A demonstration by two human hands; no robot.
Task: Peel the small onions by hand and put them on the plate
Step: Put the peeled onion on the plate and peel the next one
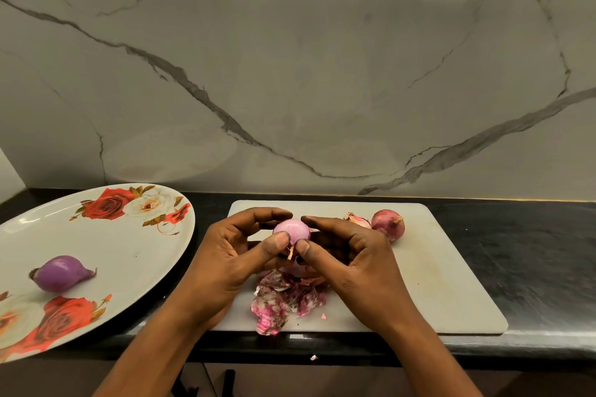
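Both hands hold a small pale pink onion [292, 230] just above the white cutting board [451, 284]. My left hand [232, 255] curls round its left side, thumb on its front. My right hand [351, 255] grips the right side, and its thumb pinches a strip of dry skin at the onion's lower end. One peeled purple onion [59, 273] lies on the left part of the flowered plate [135, 242]. An unpeeled red onion [388, 224] sits on the board's far right part.
A heap of pink and brown onion skins [287, 298] lies on the board under my hands. A loose skin piece [356, 220] rests beside the unpeeled onion. The black counter [532, 251] ends at a marble wall behind; its front edge is near me.
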